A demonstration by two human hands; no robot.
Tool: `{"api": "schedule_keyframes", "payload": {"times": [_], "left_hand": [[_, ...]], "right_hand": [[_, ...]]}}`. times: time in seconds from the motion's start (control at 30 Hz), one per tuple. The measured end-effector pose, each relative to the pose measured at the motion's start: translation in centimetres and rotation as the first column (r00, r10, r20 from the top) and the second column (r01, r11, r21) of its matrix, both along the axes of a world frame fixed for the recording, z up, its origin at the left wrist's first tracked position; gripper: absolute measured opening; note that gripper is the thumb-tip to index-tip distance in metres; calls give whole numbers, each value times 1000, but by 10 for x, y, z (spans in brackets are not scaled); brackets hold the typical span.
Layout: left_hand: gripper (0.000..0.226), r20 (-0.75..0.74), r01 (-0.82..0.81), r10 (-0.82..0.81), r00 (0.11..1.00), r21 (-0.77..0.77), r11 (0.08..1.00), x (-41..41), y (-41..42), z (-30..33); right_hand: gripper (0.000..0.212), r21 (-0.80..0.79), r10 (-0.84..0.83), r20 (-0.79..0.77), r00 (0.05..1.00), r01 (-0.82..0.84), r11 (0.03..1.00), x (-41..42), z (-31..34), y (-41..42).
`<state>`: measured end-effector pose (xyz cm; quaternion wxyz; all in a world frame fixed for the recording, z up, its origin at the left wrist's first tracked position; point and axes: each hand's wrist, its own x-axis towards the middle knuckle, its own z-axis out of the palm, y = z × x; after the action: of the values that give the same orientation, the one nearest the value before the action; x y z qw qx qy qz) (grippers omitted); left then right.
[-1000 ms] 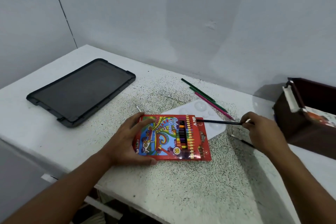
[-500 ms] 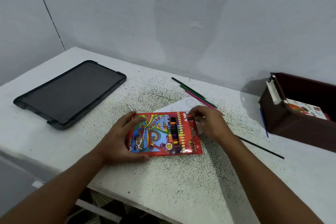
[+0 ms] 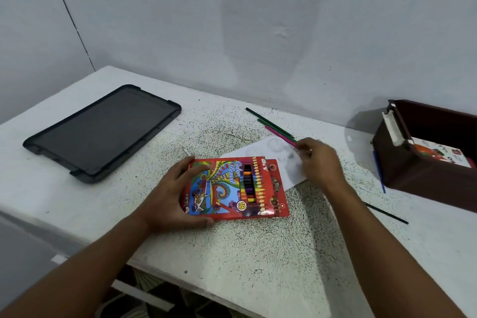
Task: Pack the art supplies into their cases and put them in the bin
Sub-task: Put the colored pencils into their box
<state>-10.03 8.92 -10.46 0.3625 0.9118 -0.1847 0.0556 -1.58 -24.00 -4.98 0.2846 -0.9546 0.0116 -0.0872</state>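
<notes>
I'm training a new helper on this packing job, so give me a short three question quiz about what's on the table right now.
1. True or false: the left hand holds the pencil box.
2. What is the right hand reaching? A) the pink pencil B) the black lid C) the bin
3. Fill in: a black pencil lies on the table in front of the ____.

Key: 1 true; 2 A; 3 bin.
</notes>
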Motion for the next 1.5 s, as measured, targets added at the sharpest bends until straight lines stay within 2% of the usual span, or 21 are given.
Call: {"api": "schedule_keyframes", "payload": {"times": [0.03,0.1,0.17,0.27,0.53,0.73,0.97,1.13,1.5], "left_hand": [[104,-4,-2,2,1000,2,1000,0,0,0],[104,-6,0,0,1000,4,1000,0,2,-1],[104,-1,6,-6,1000,-1,1000,0,1,-2],[104,-5,3,-3,1000,0,1000,2,0,-1],[105,17,9,-9,1000,20,1000,2,1,-1],[106,-3,5,-5,1000,21,1000,1,1,-1],[105,9,5,-5,1000,22,1000,2,1,-3],[105,2,5,-5,1000,14,1000,2,1,-2],[104,-3,6,-6,1000,4,1000,0,0,0]], "right_hand": [[26,-129,-52,-3,999,52,990,7,-3,-11],[31,-317,-115,-106,988,76,945,14,-10,-29],[31,-375,-138,-158,978,70,924,17,-17,-38],[25,-382,-135,-98,986,88,920,20,-20,-42],[21,-342,-136,-66,989,106,934,17,-23,-42],[17,-211,-181,8,984,178,961,2,-11,-54],[11,-231,0,15,1000,3,973,-36,0,-85],[12,-293,38,11,999,-33,956,-44,6,-86],[12,-299,77,24,997,-66,952,-57,10,-86]]}}
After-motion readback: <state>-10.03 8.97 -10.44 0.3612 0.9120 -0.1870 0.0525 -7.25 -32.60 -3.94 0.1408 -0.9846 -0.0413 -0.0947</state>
